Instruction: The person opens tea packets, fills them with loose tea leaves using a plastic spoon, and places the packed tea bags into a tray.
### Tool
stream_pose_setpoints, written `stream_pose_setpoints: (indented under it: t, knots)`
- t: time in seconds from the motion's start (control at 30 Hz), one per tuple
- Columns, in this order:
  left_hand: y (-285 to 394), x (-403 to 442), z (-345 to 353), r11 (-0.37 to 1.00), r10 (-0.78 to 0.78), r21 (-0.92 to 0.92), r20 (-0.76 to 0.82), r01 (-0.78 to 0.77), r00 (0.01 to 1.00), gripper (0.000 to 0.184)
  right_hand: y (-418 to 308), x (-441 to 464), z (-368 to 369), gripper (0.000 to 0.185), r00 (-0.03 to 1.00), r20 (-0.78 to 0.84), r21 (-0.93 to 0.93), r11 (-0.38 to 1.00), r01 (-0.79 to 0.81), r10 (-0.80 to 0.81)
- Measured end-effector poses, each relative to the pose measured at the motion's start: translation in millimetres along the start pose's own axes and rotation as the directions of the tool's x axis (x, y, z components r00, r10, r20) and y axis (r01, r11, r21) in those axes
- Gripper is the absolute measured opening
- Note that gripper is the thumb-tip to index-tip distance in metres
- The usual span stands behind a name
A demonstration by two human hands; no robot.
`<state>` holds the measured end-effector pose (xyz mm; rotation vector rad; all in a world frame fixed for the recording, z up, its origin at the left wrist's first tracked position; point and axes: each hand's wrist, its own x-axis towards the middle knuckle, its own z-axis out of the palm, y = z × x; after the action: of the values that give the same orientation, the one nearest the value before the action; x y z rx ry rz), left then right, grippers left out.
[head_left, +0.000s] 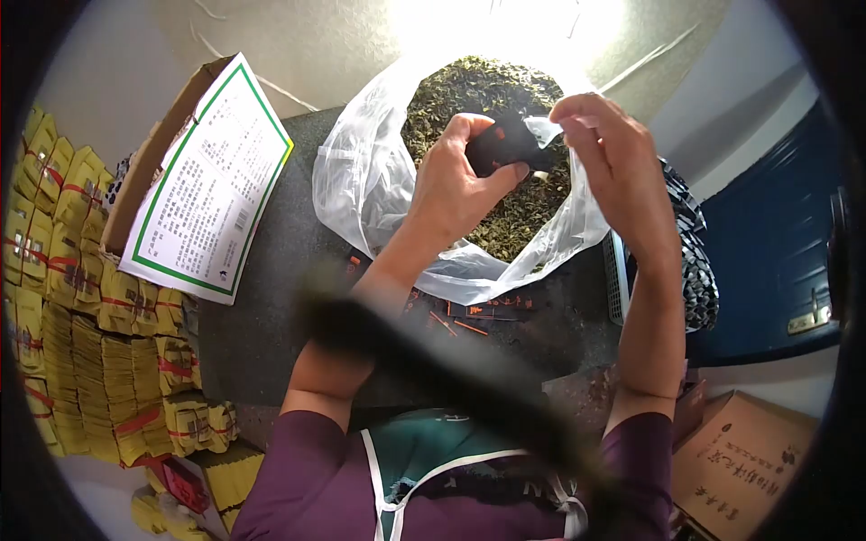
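Observation:
Over a clear plastic bag (356,176) filled with dried green leaves (465,86), my left hand (442,189) grips a small black packet with red marks (492,149). Its fingers wrap round the packet from the left, thumb underneath. My right hand (622,158) is at the packet's right end, fingers pinched on a whitish, see-through piece (544,131) that looks like thin plastic. Whether that piece joins the packet I cannot tell. Beneath the bag's near edge, black packaging with orange print (478,311) lies on the dark table (262,334).
At left, a printed white card with a green border (207,189) leans on an open cardboard box (149,180). Stacks of yellow packets (72,198) fill the far left. A blue container (749,243) and a cardboard carton (740,460) stand right. A blurred dark strip crosses the foreground.

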<state>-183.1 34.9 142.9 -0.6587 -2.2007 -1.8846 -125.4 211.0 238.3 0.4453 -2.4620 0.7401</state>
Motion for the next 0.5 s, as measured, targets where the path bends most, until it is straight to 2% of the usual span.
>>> stream_pose_setpoints:
  t: [0.03, 0.1, 0.17, 0.23, 0.33, 0.43, 0.5]
  knots:
    - [4.7, 3.9, 1.7, 1.0, -0.027, -0.01, 0.012, 0.027, 1.0, 0.048, 2.3, 1.1, -3.6, 0.017, 1.0, -0.006, -0.002, 1.0, -0.001, 0.001]
    - [8.8, 9.2, 9.5, 0.997, 0.009, -0.071, 0.004, -0.008, 1.0, 0.046, 6.8, 2.9, -11.8, 0.016, 0.991, -0.116, -0.041, 0.997, 0.062, -0.066]
    - [5.5, 15.0, 17.6, 0.984, 0.051, -0.174, 0.015, -0.048, 0.999, 0.046, 12.2, 4.3, -17.7, 0.014, 0.986, -0.153, -0.027, 0.997, 0.068, -0.071]
    - [-2.4, 16.1, 22.7, 0.98, 0.067, -0.188, 0.038, -0.059, 0.997, 0.047, 12.7, 2.7, -23.0, 0.013, 0.986, -0.161, -0.004, 0.999, -0.045, 0.043]
    - [-17.3, 11.7, 20.3, 0.954, 0.095, -0.294, 0.098, -0.063, 0.991, 0.051, 23.4, -0.6, -16.3, 0.014, 0.981, -0.178, 0.027, 0.997, -0.068, 0.072]
    - [-26.6, 1.8, 11.5, 0.959, 0.033, -0.283, 0.088, -0.007, 0.996, 0.053, 22.1, -4.3, -9.5, 0.016, 0.974, -0.15, 0.05, 0.985, -0.164, 0.17]
    - [-34.4, -0.9, 6.5, 0.981, 0.042, -0.194, 0.102, -0.022, 0.994, 0.055, 22.5, -4.2, -6.5, 0.017, 0.97, -0.147, 0.111, 0.977, -0.179, 0.195]
